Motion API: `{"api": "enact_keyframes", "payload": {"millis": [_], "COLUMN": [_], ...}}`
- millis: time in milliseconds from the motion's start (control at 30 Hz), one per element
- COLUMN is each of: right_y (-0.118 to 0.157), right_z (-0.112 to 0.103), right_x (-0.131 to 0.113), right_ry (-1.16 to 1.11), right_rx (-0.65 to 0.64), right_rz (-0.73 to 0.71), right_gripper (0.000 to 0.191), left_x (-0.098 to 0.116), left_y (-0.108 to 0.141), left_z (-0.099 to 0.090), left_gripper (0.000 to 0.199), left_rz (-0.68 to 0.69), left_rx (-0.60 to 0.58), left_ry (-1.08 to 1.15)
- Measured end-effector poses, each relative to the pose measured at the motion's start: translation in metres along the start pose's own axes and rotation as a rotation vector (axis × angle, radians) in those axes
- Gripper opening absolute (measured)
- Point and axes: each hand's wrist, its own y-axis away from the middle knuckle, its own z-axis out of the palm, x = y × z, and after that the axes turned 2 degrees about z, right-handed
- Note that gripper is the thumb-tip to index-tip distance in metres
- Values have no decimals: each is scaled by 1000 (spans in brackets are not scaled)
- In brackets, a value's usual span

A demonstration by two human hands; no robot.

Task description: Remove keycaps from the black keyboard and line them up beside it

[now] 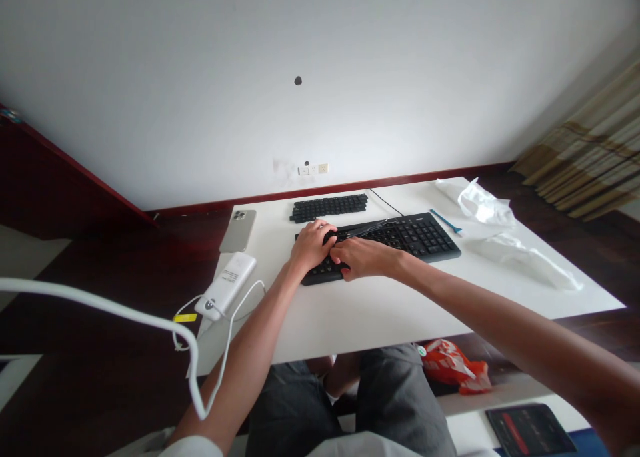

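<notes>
A black keyboard (425, 236) lies on the white table, its left part under both hands. My left hand (311, 247) rests over the keyboard's left end, fingers bent and thumb apart from the index finger. Right beside it, my right hand (365, 257) is curled down on the keys with its fingers drawn together; whatever is between them is hidden. A thin shiny strip (367, 229) lies across the upper keys, too unclear to name. Behind the keyboard sits a ragged-edged block of black keycaps (330, 207), set out in rows. To the right lies a slim blue tool (445, 221).
A phone (239, 230) and a white power bank (227, 286) with a white cable (150, 319) occupy the table's left side. Crumpled clear plastic bags (477, 200) lie at the right. Below the front edge are an orange bag (453, 367) and a dark tablet-like object (530, 429).
</notes>
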Motion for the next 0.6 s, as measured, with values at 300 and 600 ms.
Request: {"api": "enact_keyframes", "payload": {"millis": [300, 600], "right_y": [11, 13], "right_z": [2, 1], "right_x": [11, 8], "right_ry": [-186, -136], "right_rx": [97, 146], "right_rz": [-26, -2], "right_gripper": [15, 10], "left_x": [5, 4], "left_y": [0, 0], "left_z": [-4, -4], "left_gripper": [23, 23], "left_rz": [-11, -4], "left_rx": [-24, -15], "left_ry": [-30, -19]}}
